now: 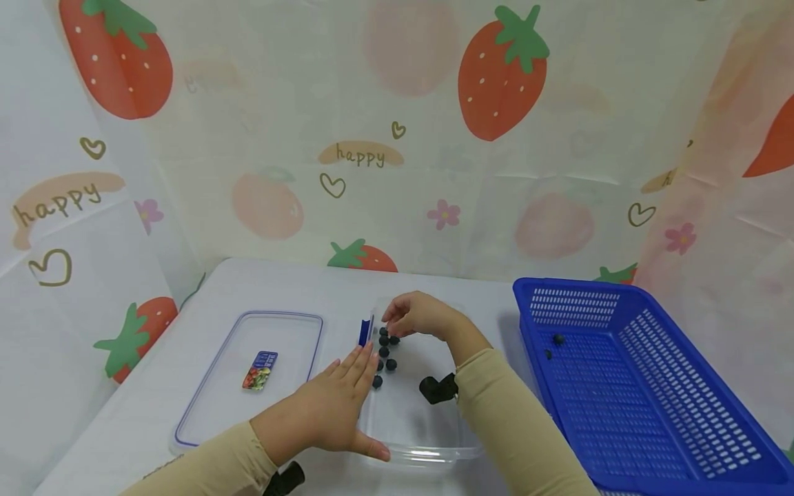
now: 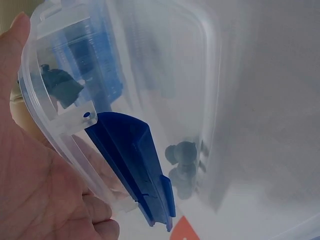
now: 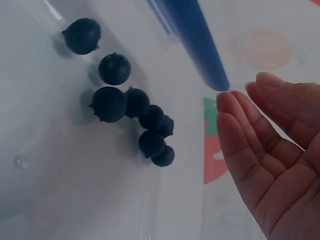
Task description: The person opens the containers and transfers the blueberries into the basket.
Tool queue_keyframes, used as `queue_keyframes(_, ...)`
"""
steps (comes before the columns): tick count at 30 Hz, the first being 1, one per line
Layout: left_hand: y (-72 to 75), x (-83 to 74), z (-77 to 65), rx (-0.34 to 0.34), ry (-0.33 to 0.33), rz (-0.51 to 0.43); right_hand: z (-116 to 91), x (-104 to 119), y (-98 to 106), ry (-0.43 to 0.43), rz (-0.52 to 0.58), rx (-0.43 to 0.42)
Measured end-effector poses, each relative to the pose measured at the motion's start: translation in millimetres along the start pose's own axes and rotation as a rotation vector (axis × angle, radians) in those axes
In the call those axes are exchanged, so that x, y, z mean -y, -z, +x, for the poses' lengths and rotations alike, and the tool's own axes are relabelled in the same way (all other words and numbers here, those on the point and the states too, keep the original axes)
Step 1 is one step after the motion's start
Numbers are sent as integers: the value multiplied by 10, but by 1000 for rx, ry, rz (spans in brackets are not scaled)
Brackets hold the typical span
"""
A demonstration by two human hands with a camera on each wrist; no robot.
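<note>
A clear plastic box (image 1: 428,413) with a blue latch clip (image 2: 132,160) on its left side stands in the middle of the table. Several blueberries (image 3: 109,104) lie in it, clustered along the left wall. My left hand (image 1: 329,399) rests against that left side, its fingers stretched along the rim and its thumb spread toward the front. Over the far end of the box hovers my right hand (image 1: 424,317). Its fingers (image 3: 245,150) are gently bent beside the clip, with nothing between thumb and fingertips in the right wrist view.
A clear lid (image 1: 211,399) with a blue-edged seal and a small fruit label (image 1: 259,370) lies flat on the left. To the right stands a blue slotted basket (image 1: 595,386) holding two berries (image 1: 558,339). A strawberry-print sheet (image 1: 428,172) hangs behind the table.
</note>
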State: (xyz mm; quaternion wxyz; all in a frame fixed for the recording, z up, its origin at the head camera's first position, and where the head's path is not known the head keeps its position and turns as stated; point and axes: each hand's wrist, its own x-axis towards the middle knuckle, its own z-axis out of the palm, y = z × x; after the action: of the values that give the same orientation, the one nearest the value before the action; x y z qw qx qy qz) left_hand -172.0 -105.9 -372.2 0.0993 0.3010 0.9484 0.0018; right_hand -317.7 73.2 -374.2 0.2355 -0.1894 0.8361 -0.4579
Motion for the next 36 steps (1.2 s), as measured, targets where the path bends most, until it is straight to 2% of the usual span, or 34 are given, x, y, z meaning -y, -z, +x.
queue_keyframes(10,-5,5,2,-10,-2,6,80,-163,-110,-160,-152,74)
queue_keyframes(16,-16,3,-10,-12,18,-10,103,-191,-214,-210,-262,121)
queue_keyframes(25,-38,-6,-40,-36,58,-47,107,-197,-298,-264,-312,142)
queue_keyframes(36,-22,-15,-33,-34,68,-59,101,-203,-309,-244,-354,201)
